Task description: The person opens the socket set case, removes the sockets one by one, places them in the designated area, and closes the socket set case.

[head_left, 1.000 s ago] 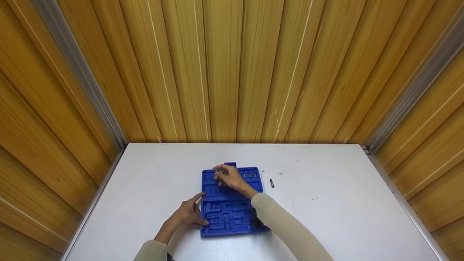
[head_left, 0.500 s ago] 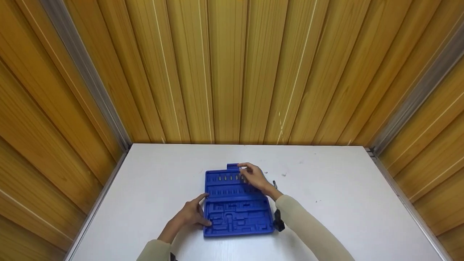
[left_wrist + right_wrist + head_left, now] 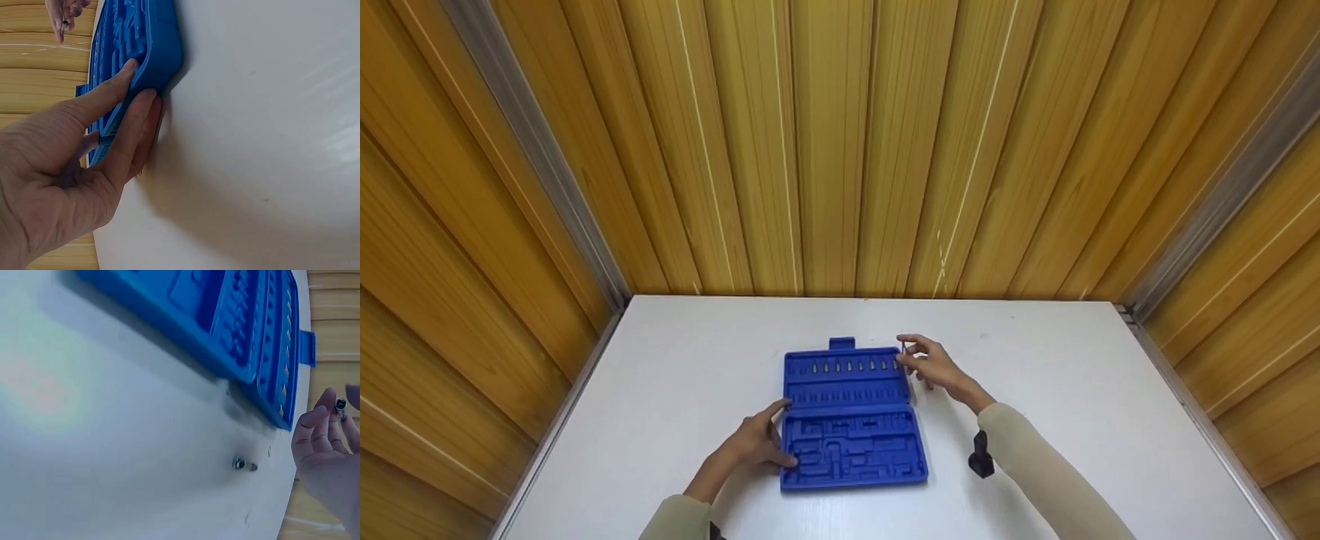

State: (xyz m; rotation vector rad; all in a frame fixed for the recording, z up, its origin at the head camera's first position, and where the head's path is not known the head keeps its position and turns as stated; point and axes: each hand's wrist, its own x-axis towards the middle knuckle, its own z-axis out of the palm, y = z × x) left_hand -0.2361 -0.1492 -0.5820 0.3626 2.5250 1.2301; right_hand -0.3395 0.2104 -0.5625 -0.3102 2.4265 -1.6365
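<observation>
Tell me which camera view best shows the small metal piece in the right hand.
The right wrist view: there the small metal piece in the right hand looks largest, its round end visible. The head view shows just a thin sliver; the left wrist view, only a tiny dark spot.

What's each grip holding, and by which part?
Left grip: case, by its left edge. Right grip: small metal piece; where along it, can't tell.
</observation>
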